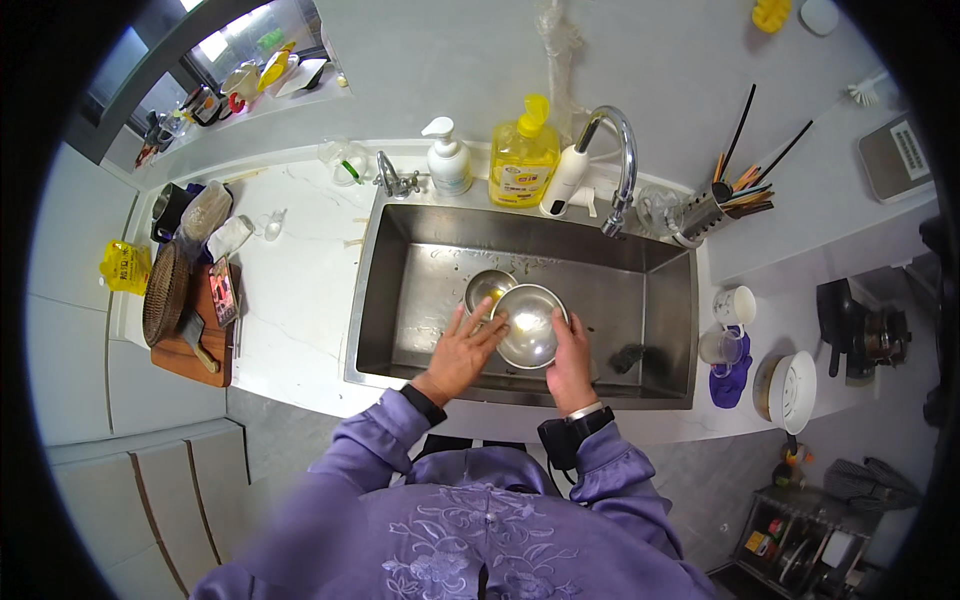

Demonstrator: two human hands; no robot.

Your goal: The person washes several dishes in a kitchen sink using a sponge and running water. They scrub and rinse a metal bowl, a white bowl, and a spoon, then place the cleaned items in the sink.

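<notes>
A shiny stainless steel bowl [529,330] is tilted over the sink, and my right hand [571,360] grips its right rim. My left hand [465,346] has its fingers spread; the fingertips touch or nearly touch the left side of that bowl. Behind them a smaller metal bowl [487,282], with something yellowish inside, rests on the bottom of the steel sink [671,330]. A dark scouring pad [627,358] lies at the right of the basin. The gooseneck faucet [628,172] stands behind, its spout over the basin.
Behind the sink stand a white pump bottle [448,161], a yellow dish soap bottle [523,165] and a steel utensil holder [705,214]. On the right are a mug [733,306], a glass cup [718,348] and a white colander [792,391]. A cleaver [193,334] lies on a wooden board [206,289] at left.
</notes>
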